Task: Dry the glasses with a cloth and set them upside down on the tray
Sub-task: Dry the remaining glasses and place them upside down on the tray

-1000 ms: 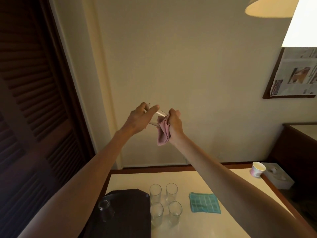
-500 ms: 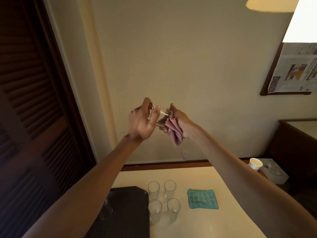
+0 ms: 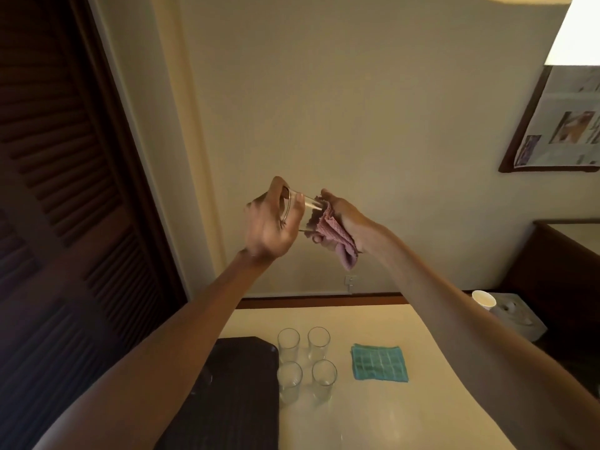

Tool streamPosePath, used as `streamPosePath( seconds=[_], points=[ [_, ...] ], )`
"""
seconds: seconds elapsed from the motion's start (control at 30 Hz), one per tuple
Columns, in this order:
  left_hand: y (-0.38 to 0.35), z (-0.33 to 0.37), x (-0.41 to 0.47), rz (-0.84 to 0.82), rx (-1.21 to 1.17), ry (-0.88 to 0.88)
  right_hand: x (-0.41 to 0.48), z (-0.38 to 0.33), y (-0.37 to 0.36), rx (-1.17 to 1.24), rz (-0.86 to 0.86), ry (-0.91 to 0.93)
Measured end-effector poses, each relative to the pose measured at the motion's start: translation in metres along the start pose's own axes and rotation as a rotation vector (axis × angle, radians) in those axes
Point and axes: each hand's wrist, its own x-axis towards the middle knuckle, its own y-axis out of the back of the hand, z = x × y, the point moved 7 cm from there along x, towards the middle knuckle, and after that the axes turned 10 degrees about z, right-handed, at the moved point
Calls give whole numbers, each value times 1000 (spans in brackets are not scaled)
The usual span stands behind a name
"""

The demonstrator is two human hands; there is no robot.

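Rotated since a second ago, the left hand (image 3: 269, 222) grips the clear glass tumbler (image 3: 303, 211) sideways, high above the dark rectangular tray (image 3: 246, 384). This lets the right hand (image 3: 347, 219), clutching the crumpled pink cloth (image 3: 337, 241), wipe its far end. Four clear upright glasses (image 3: 305, 362) wait just right of the tray.

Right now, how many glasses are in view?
5. Four glasses stand on the table beside the tray, two behind, two in front. The left hand holds the fifth glass. The left forearm may hide others.

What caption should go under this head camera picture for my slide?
Left hand holds a glass while right hand presses a pink cloth against it.
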Motion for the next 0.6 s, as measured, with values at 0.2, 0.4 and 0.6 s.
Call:
streamPosePath(
  seconds=[0.2,0.4,0.6],
  points=[
    [-32,-30,-24,-221,-76,846,-1,-8,29,-303,472,427],
    [-20,7,-11,-51,27,455,-13,-6,35,-152,217,263],
    [-19,31,-21,-22,19,46,-26,10,45,-95,100,108]
  ],
)
